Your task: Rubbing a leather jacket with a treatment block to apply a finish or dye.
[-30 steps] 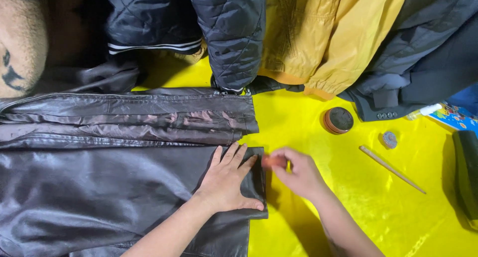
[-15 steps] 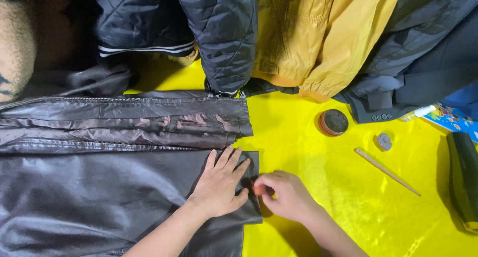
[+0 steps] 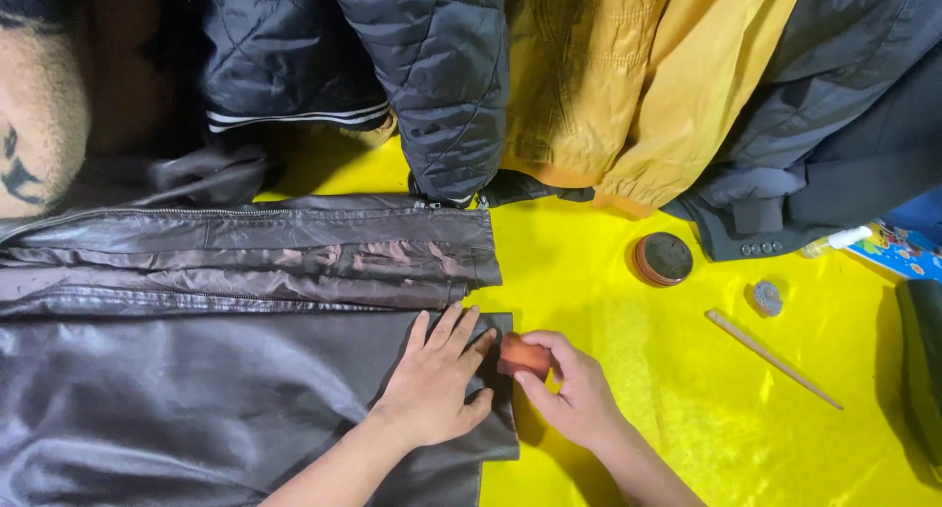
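Hard to say what the little orange-red block (image 3: 525,355) actually is, thumb and fingers cover most of it, could be a sponge or a wax bar, can't tell. Right hand (image 3: 569,394) is pinching it betw thumb and fingertips, right at the edge of the dark brown leather jacket (image 3: 196,409) that's spread flat on the yellow cloth (image 3: 608,281). Left hand (image 3: 437,384) lies flat on the jacket's corner, fingers spread a bit, palm pressing down, fingertips just beside the block. Both forearms get cut off at the bottom of the frame, and the jacket runs off the left side so no idea how long it is.

Pile of other jackets along the top, black quilted one (image 3: 432,85), mustard one (image 3: 628,85), grey one (image 3: 834,105), all cropped at the top. Round brown tin (image 3: 663,259), a small grey lump (image 3: 766,298) (too small to make out) and a thin wooden stick (image 3: 773,346) sit on the cloth well off to the right.

Vs half a sec ago: right hand was lower w/ the block tucked under the fingers, now it's moved up and the block shows more. Left hand has barely moved
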